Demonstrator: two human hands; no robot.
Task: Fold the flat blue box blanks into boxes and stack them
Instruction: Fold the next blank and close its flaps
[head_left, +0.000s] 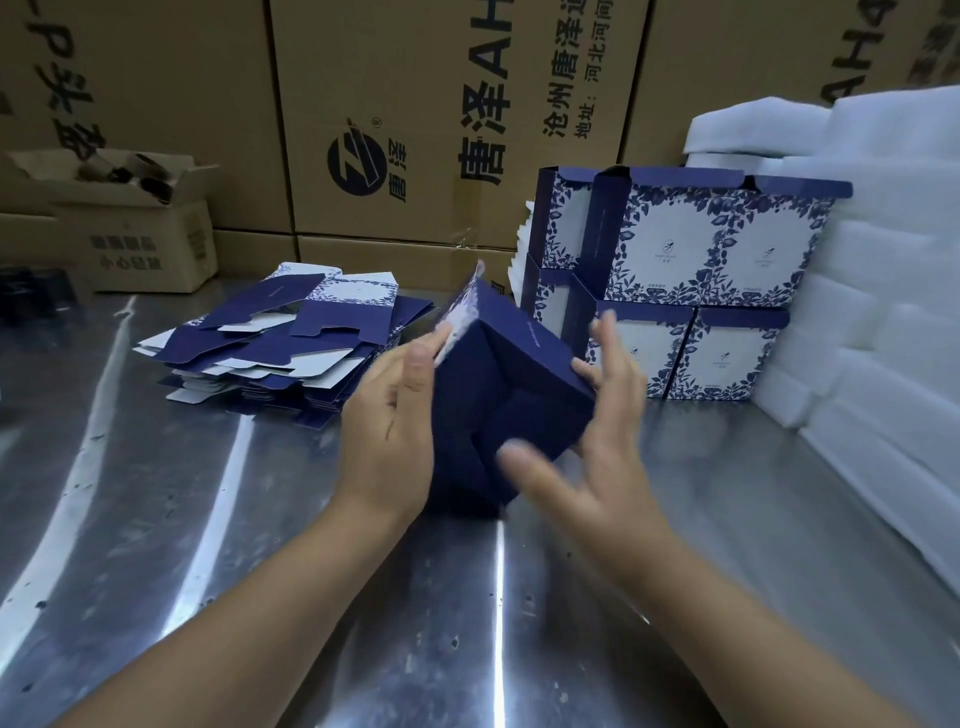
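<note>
Blue card, half made: we hold one box (511, 395) just above the steel surface (208, 519). Our left hand (395, 431) lays straight fingers flat on one side; our right hand (597, 457) spreads blurred fingers against the other. Beyond the right fingers stand several finished boxes (691, 291), stacked two high. Beyond the left fingers a thick pile of blanks (291, 343) remains. The brown cartons (415, 104) behind read 唐泽 and 沧州.
</note>
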